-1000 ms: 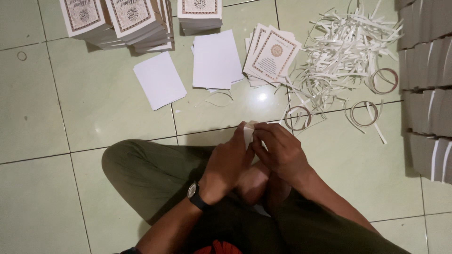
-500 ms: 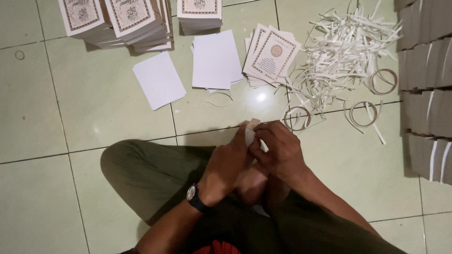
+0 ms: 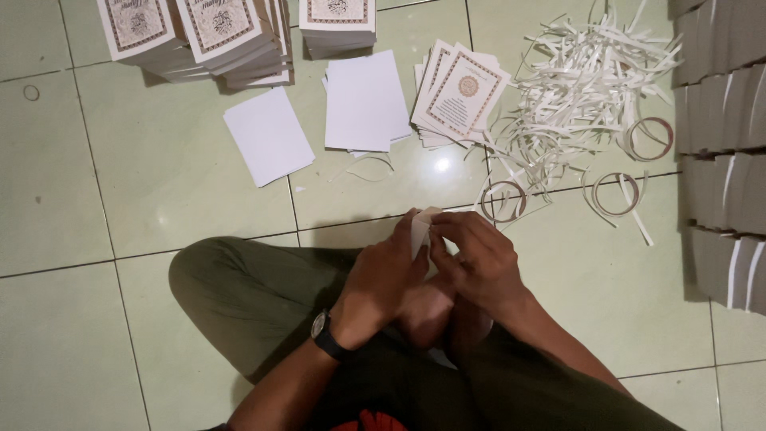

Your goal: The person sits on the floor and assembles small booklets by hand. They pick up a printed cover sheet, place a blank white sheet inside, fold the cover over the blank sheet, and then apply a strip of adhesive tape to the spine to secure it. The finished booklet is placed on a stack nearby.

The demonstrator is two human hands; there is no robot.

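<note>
Both hands' grip (image 3: pixel 431 239) around small white paper piece (image 3: pixel 420 226).

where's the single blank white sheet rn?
Head view, upper left of centre: the blank sheet lies alone on the floor tiles, between the booklet stacks and the white paper pile.

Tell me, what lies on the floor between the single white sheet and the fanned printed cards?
A stack of blank white sheets lies there, in the head view.
</note>
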